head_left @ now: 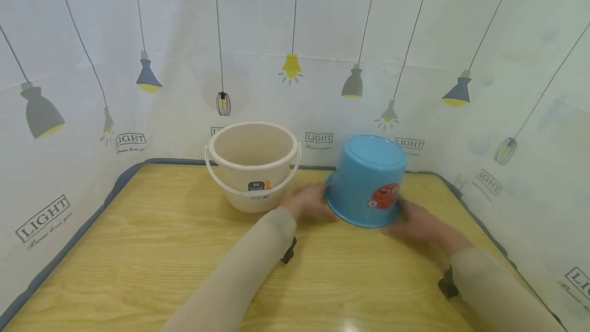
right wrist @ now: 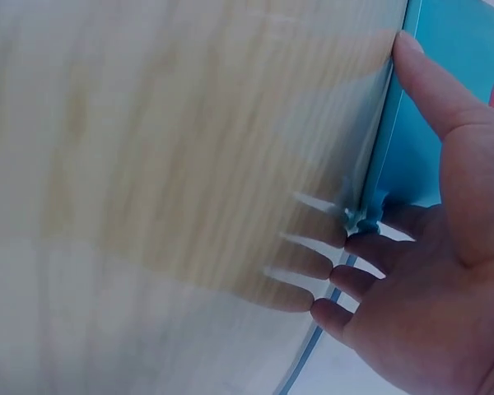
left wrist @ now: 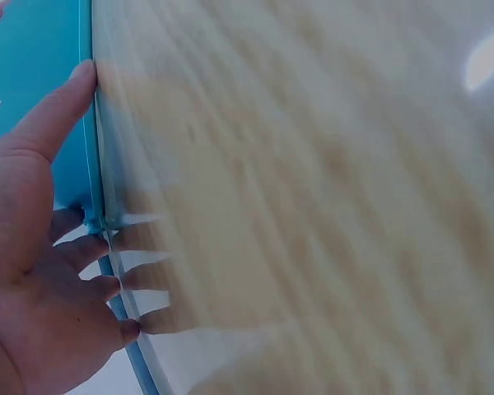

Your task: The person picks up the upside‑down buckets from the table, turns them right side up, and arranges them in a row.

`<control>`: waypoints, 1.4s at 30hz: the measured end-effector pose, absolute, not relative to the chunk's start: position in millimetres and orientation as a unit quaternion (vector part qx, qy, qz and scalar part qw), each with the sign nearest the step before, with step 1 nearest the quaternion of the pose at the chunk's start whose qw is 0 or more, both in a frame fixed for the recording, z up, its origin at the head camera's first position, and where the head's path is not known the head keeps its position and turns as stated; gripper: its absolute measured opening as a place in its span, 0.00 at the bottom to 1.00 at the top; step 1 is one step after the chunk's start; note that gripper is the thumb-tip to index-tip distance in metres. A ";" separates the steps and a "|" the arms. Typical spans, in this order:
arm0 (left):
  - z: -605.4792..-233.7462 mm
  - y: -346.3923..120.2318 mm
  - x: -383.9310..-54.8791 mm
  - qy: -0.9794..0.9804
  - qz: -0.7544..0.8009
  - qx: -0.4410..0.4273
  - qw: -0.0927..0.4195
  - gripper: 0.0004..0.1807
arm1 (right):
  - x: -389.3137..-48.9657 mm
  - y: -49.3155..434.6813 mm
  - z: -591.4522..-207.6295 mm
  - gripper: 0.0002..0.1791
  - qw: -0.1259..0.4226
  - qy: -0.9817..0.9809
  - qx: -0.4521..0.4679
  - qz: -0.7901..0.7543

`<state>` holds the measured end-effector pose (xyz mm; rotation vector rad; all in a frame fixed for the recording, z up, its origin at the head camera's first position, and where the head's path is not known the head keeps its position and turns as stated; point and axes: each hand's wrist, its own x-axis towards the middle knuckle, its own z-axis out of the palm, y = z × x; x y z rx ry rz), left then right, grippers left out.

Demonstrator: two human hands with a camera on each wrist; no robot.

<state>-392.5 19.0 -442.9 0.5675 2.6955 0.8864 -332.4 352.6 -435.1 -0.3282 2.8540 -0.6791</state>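
A blue bucket (head_left: 357,188) stands upside down toward the back right of the table, its base up and a red sticker on its side. At its left side is my left hand (head_left: 311,201), blurred in the head view. In the left wrist view the thumb touches the rim and the fingers (left wrist: 86,247) reach down to the tabletop. My right hand (head_left: 415,222) sits at the opposite side, thumb on the rim, fingers (right wrist: 358,280) spread against the tabletop. Left of the blue bucket, a beige bucket (head_left: 232,175) stands upright, its white handle (head_left: 230,188) hanging in front.
The wooden table (head_left: 138,255) has a dark blue edge (head_left: 110,193) along its back and sides. Behind it hangs a white curtain (head_left: 258,24) printed with lamps. Both forearms reach across the front of the table.
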 end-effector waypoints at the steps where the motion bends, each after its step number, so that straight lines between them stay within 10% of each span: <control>1: -442.8 20.2 -392.6 0.925 0.304 0.196 0.119 0.61 | -332.3 352.0 -434.7 0.73 0.095 0.960 -0.114 -0.236; 42: -427.4 6.2 -373.9 0.832 0.522 0.158 0.100 0.59 | -318.7 358.8 -427.0 0.64 0.067 0.943 -0.078 -0.317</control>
